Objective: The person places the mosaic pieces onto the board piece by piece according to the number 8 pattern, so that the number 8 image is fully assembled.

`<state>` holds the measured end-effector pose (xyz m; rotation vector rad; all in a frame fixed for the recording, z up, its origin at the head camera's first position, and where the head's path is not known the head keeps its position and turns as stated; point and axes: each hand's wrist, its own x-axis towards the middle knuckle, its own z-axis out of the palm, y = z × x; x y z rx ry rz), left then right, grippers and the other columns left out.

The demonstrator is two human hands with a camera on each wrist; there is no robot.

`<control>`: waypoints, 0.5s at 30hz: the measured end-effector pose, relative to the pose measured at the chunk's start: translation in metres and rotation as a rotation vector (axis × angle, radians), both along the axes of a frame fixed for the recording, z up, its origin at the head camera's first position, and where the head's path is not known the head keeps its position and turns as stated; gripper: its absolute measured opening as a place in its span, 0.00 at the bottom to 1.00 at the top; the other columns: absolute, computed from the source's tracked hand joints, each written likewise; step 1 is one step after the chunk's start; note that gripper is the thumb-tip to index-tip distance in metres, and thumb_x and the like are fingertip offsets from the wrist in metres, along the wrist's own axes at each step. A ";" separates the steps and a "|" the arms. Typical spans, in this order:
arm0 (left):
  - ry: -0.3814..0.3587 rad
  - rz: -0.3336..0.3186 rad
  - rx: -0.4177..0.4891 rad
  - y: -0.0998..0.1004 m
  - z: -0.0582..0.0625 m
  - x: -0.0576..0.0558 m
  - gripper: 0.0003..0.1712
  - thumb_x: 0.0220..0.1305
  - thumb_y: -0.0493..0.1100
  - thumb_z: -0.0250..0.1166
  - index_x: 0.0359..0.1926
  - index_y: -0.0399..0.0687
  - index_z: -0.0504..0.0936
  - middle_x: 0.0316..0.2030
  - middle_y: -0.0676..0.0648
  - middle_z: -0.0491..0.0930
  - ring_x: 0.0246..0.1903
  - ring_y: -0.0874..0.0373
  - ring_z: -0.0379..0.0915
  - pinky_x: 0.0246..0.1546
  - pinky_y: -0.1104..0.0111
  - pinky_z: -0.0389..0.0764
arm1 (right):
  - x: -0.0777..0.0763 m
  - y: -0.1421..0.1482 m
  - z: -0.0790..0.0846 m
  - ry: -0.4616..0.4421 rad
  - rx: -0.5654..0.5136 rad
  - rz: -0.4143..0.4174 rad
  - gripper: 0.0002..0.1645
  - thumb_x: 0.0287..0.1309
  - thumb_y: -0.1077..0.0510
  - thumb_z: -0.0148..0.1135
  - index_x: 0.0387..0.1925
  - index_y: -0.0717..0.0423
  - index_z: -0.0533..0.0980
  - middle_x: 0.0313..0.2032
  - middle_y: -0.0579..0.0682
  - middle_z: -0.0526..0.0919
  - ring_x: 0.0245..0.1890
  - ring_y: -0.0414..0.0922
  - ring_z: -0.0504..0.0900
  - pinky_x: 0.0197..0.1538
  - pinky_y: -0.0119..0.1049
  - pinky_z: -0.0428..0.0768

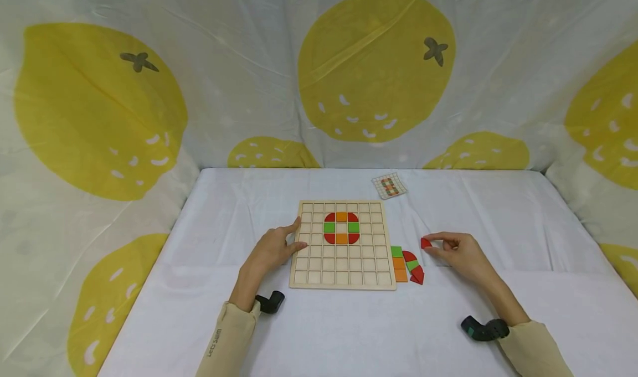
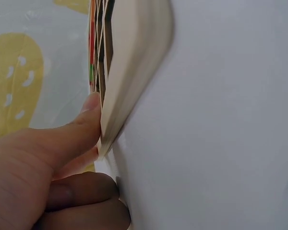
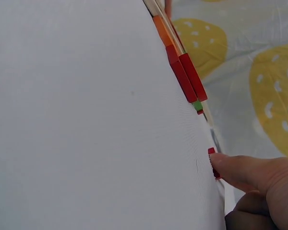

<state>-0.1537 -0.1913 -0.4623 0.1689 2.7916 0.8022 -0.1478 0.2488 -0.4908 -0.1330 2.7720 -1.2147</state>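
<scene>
A wooden grid board (image 1: 319, 263) lies flat on the white cloth. On it, red quarter-round, orange square and green square pieces form a ring around one bare cell. My left hand (image 1: 269, 249) holds the board's left edge, its thumb (image 2: 81, 127) over the rim and other fingers curled low beside it. To the right of the board, my right hand (image 1: 461, 252) pinches a small red piece (image 1: 425, 243) between thumb and fingertips. In the right wrist view this red piece (image 3: 213, 164) shows edge-on at the cloth, so its full outline is hidden.
Loose orange squares (image 1: 400, 269), green squares (image 1: 396, 251) and red pieces (image 1: 417, 274) lie against the board's right side, some overlapping. Behind the board is a small pattern card (image 1: 389, 186). A lemon-print cloth (image 1: 249, 89) rises behind and beside the table.
</scene>
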 end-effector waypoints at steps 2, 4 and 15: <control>0.007 0.001 -0.003 0.000 -0.001 0.000 0.44 0.69 0.54 0.69 0.80 0.52 0.60 0.40 0.33 0.85 0.23 0.58 0.57 0.31 0.65 0.67 | 0.000 0.000 -0.002 0.011 -0.003 -0.002 0.19 0.61 0.54 0.75 0.51 0.56 0.87 0.18 0.45 0.62 0.19 0.39 0.61 0.23 0.32 0.58; 0.013 0.001 -0.003 0.001 -0.002 0.000 0.44 0.69 0.54 0.69 0.80 0.52 0.60 0.28 0.38 0.83 0.21 0.59 0.55 0.29 0.66 0.66 | 0.001 0.000 -0.003 0.019 -0.011 -0.008 0.19 0.60 0.53 0.76 0.51 0.56 0.87 0.18 0.45 0.62 0.19 0.39 0.61 0.23 0.32 0.58; 0.019 0.021 -0.014 0.002 -0.004 0.001 0.44 0.69 0.54 0.69 0.80 0.53 0.61 0.34 0.37 0.83 0.23 0.57 0.57 0.29 0.65 0.65 | 0.001 -0.001 -0.005 0.043 -0.022 -0.050 0.17 0.59 0.53 0.76 0.47 0.57 0.88 0.16 0.42 0.60 0.18 0.38 0.60 0.22 0.32 0.57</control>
